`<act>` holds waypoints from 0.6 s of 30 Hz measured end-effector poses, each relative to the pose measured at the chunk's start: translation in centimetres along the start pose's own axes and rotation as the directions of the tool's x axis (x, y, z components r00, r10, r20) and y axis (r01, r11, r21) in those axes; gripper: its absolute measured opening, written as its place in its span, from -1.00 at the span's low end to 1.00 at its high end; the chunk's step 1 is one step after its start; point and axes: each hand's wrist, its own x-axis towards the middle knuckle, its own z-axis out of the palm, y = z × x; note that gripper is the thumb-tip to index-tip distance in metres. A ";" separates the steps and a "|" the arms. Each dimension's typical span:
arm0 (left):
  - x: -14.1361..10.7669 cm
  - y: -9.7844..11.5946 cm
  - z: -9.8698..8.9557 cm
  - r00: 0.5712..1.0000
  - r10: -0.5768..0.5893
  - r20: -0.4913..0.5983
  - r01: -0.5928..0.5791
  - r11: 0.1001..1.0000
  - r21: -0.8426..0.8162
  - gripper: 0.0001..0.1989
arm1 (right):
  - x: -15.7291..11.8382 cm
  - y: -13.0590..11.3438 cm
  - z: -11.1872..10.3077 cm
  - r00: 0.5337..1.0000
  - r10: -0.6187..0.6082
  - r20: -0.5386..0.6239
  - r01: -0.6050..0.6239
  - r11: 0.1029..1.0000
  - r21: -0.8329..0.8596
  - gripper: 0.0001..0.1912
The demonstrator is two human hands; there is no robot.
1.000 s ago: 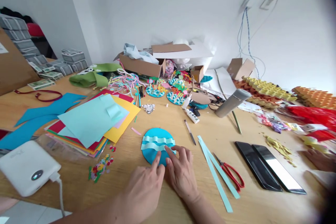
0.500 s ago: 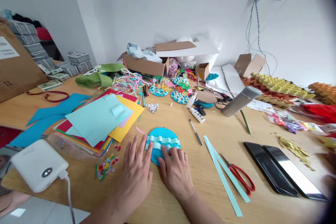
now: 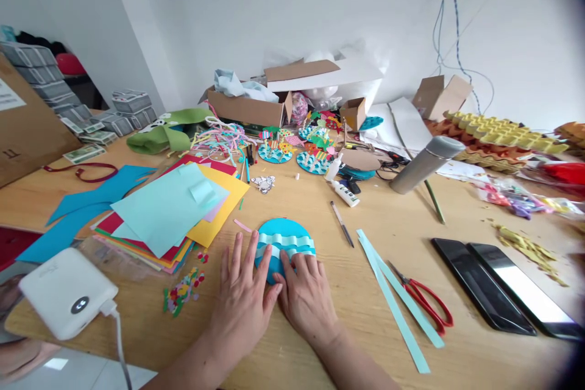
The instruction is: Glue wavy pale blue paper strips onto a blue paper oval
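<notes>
A round blue disc (image 3: 284, 226) lies flat on the table, crossed by light-blue wavy paper strips (image 3: 292, 243) that stand up in small loops. My left hand (image 3: 242, 298) is open with fingers spread at the disc's left edge, its index fingertip against the strip ends. My right hand (image 3: 307, 295) rests over the disc's near right part. Its index finger presses on the lower strip, the other fingers are bent, and nothing shows in its grasp. Both hands cover the near part of the disc.
Right of my hands lie a pen (image 3: 342, 223), light-blue paper strips (image 3: 393, 301), red-handled scissors (image 3: 427, 300) and two phones (image 3: 484, 286). Coloured paper sheets (image 3: 167, 210), paper scraps (image 3: 183, 292) and a white power bank (image 3: 68, 294) are left. Glue bottles (image 3: 346, 193) and a grey flask (image 3: 425, 164) stand behind.
My left thumb has swung out to the right, closer to my right hand. Both hands otherwise stay at the disc. The view has shifted slightly.
</notes>
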 end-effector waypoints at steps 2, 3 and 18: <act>0.0 0.0 0.0 1.000 0.003 0.006 -0.003 1.000 -0.004 -0.48 | 0.0 0.0 0.0 1.000 0.000 0.008 0.000 1.000 0.006 -0.60; 0.0 0.0 0.1 1.000 0.006 0.006 -0.006 1.000 -0.007 -0.48 | 0.0 0.0 0.0 1.000 0.001 0.014 -0.001 1.000 0.009 -0.60; -0.1 -0.5 1.3 0.998 0.063 -0.006 -0.063 0.998 0.017 -0.48 | 0.0 -0.1 0.2 1.000 0.002 0.013 -0.002 1.000 0.017 -0.61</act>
